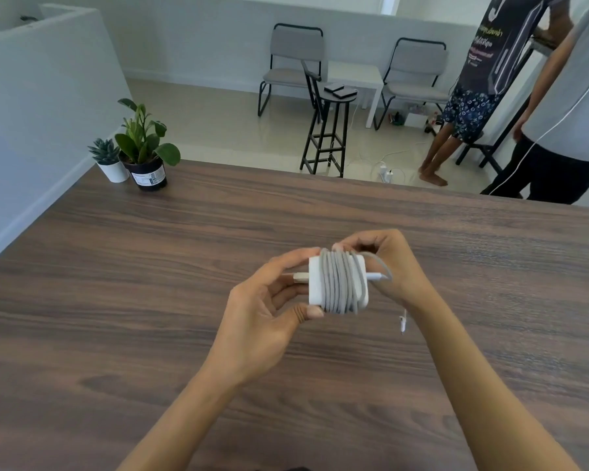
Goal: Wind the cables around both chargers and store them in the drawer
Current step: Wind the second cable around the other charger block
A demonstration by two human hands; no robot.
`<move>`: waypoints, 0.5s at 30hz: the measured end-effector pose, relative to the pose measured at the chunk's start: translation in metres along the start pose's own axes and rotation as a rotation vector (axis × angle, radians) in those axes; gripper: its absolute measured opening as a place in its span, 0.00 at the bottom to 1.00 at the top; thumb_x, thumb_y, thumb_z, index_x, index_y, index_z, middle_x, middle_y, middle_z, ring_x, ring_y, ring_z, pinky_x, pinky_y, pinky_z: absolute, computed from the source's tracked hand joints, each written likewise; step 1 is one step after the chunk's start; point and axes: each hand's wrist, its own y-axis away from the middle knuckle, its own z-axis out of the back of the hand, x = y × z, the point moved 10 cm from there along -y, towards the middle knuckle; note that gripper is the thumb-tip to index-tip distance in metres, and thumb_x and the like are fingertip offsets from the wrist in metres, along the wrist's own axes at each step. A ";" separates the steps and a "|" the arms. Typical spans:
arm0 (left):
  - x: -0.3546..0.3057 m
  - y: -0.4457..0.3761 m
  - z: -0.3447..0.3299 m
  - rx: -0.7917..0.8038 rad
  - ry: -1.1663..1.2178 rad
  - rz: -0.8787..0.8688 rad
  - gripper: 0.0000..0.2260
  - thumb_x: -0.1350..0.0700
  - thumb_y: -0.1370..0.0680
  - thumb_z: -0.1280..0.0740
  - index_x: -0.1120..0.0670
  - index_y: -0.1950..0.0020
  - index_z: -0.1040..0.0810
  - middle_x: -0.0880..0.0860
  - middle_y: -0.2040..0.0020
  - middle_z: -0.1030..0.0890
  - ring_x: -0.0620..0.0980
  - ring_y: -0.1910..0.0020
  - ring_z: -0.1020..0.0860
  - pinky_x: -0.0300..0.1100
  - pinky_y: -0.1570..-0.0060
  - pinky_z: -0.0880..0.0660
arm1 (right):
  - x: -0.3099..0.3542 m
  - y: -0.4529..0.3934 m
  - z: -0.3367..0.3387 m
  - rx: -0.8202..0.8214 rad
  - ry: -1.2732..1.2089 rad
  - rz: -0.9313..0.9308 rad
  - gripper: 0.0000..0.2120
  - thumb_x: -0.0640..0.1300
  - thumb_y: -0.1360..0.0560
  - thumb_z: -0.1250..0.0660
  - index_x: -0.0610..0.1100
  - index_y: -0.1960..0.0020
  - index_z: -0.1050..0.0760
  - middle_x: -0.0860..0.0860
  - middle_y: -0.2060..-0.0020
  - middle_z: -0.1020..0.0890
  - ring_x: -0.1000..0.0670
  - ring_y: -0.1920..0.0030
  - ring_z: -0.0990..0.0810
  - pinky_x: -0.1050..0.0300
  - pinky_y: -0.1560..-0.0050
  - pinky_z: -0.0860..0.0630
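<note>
I held the charger (pixel 317 280) up over the middle of the table (pixel 116 300), between both hands. My left hand (pixel 269 311) clamped its left end, thumb under the near corner and fingers over the top. The cable (pixel 340 282) lay wound in tight turns round the body. My right hand (pixel 391 260) was closed on the last loop at the charger's right side, and the cable's loose end (pixel 403 322) hung below that wrist, just above the wood. The table lay bare on every side of my hands. Two plants (pixel 140 144) stood at the far left corner, close to the edge and the wall. Beyond the far edge two people (pixel 558 96) stood at the right.
</note>
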 end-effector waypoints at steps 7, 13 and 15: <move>-0.014 -0.014 0.038 -0.265 -0.073 -0.060 0.24 0.67 0.32 0.28 0.59 0.38 0.27 0.44 0.49 0.18 0.39 0.49 0.20 0.31 0.51 0.24 | -0.031 0.027 -0.020 -0.114 0.032 -0.056 0.05 0.44 0.32 0.25 0.53 0.65 0.17 0.51 0.73 0.22 0.58 0.72 0.32 0.64 0.67 0.34; 0.010 -0.019 0.056 -0.360 -0.230 0.013 0.24 0.65 0.31 0.26 0.54 0.36 0.26 0.47 0.46 0.19 0.42 0.48 0.19 0.44 0.44 0.23 | 0.005 0.046 -0.026 -0.154 0.404 0.155 0.03 0.52 0.31 0.27 0.55 0.57 0.17 0.55 0.72 0.23 0.55 0.71 0.28 0.54 0.70 0.29; 0.015 -0.020 0.058 -0.363 -0.277 0.017 0.24 0.64 0.31 0.26 0.53 0.36 0.26 0.49 0.44 0.19 0.43 0.47 0.19 0.45 0.44 0.23 | 0.016 0.050 -0.024 -0.154 0.503 0.207 0.05 0.53 0.30 0.31 0.55 0.58 0.17 0.57 0.72 0.25 0.56 0.71 0.29 0.56 0.72 0.29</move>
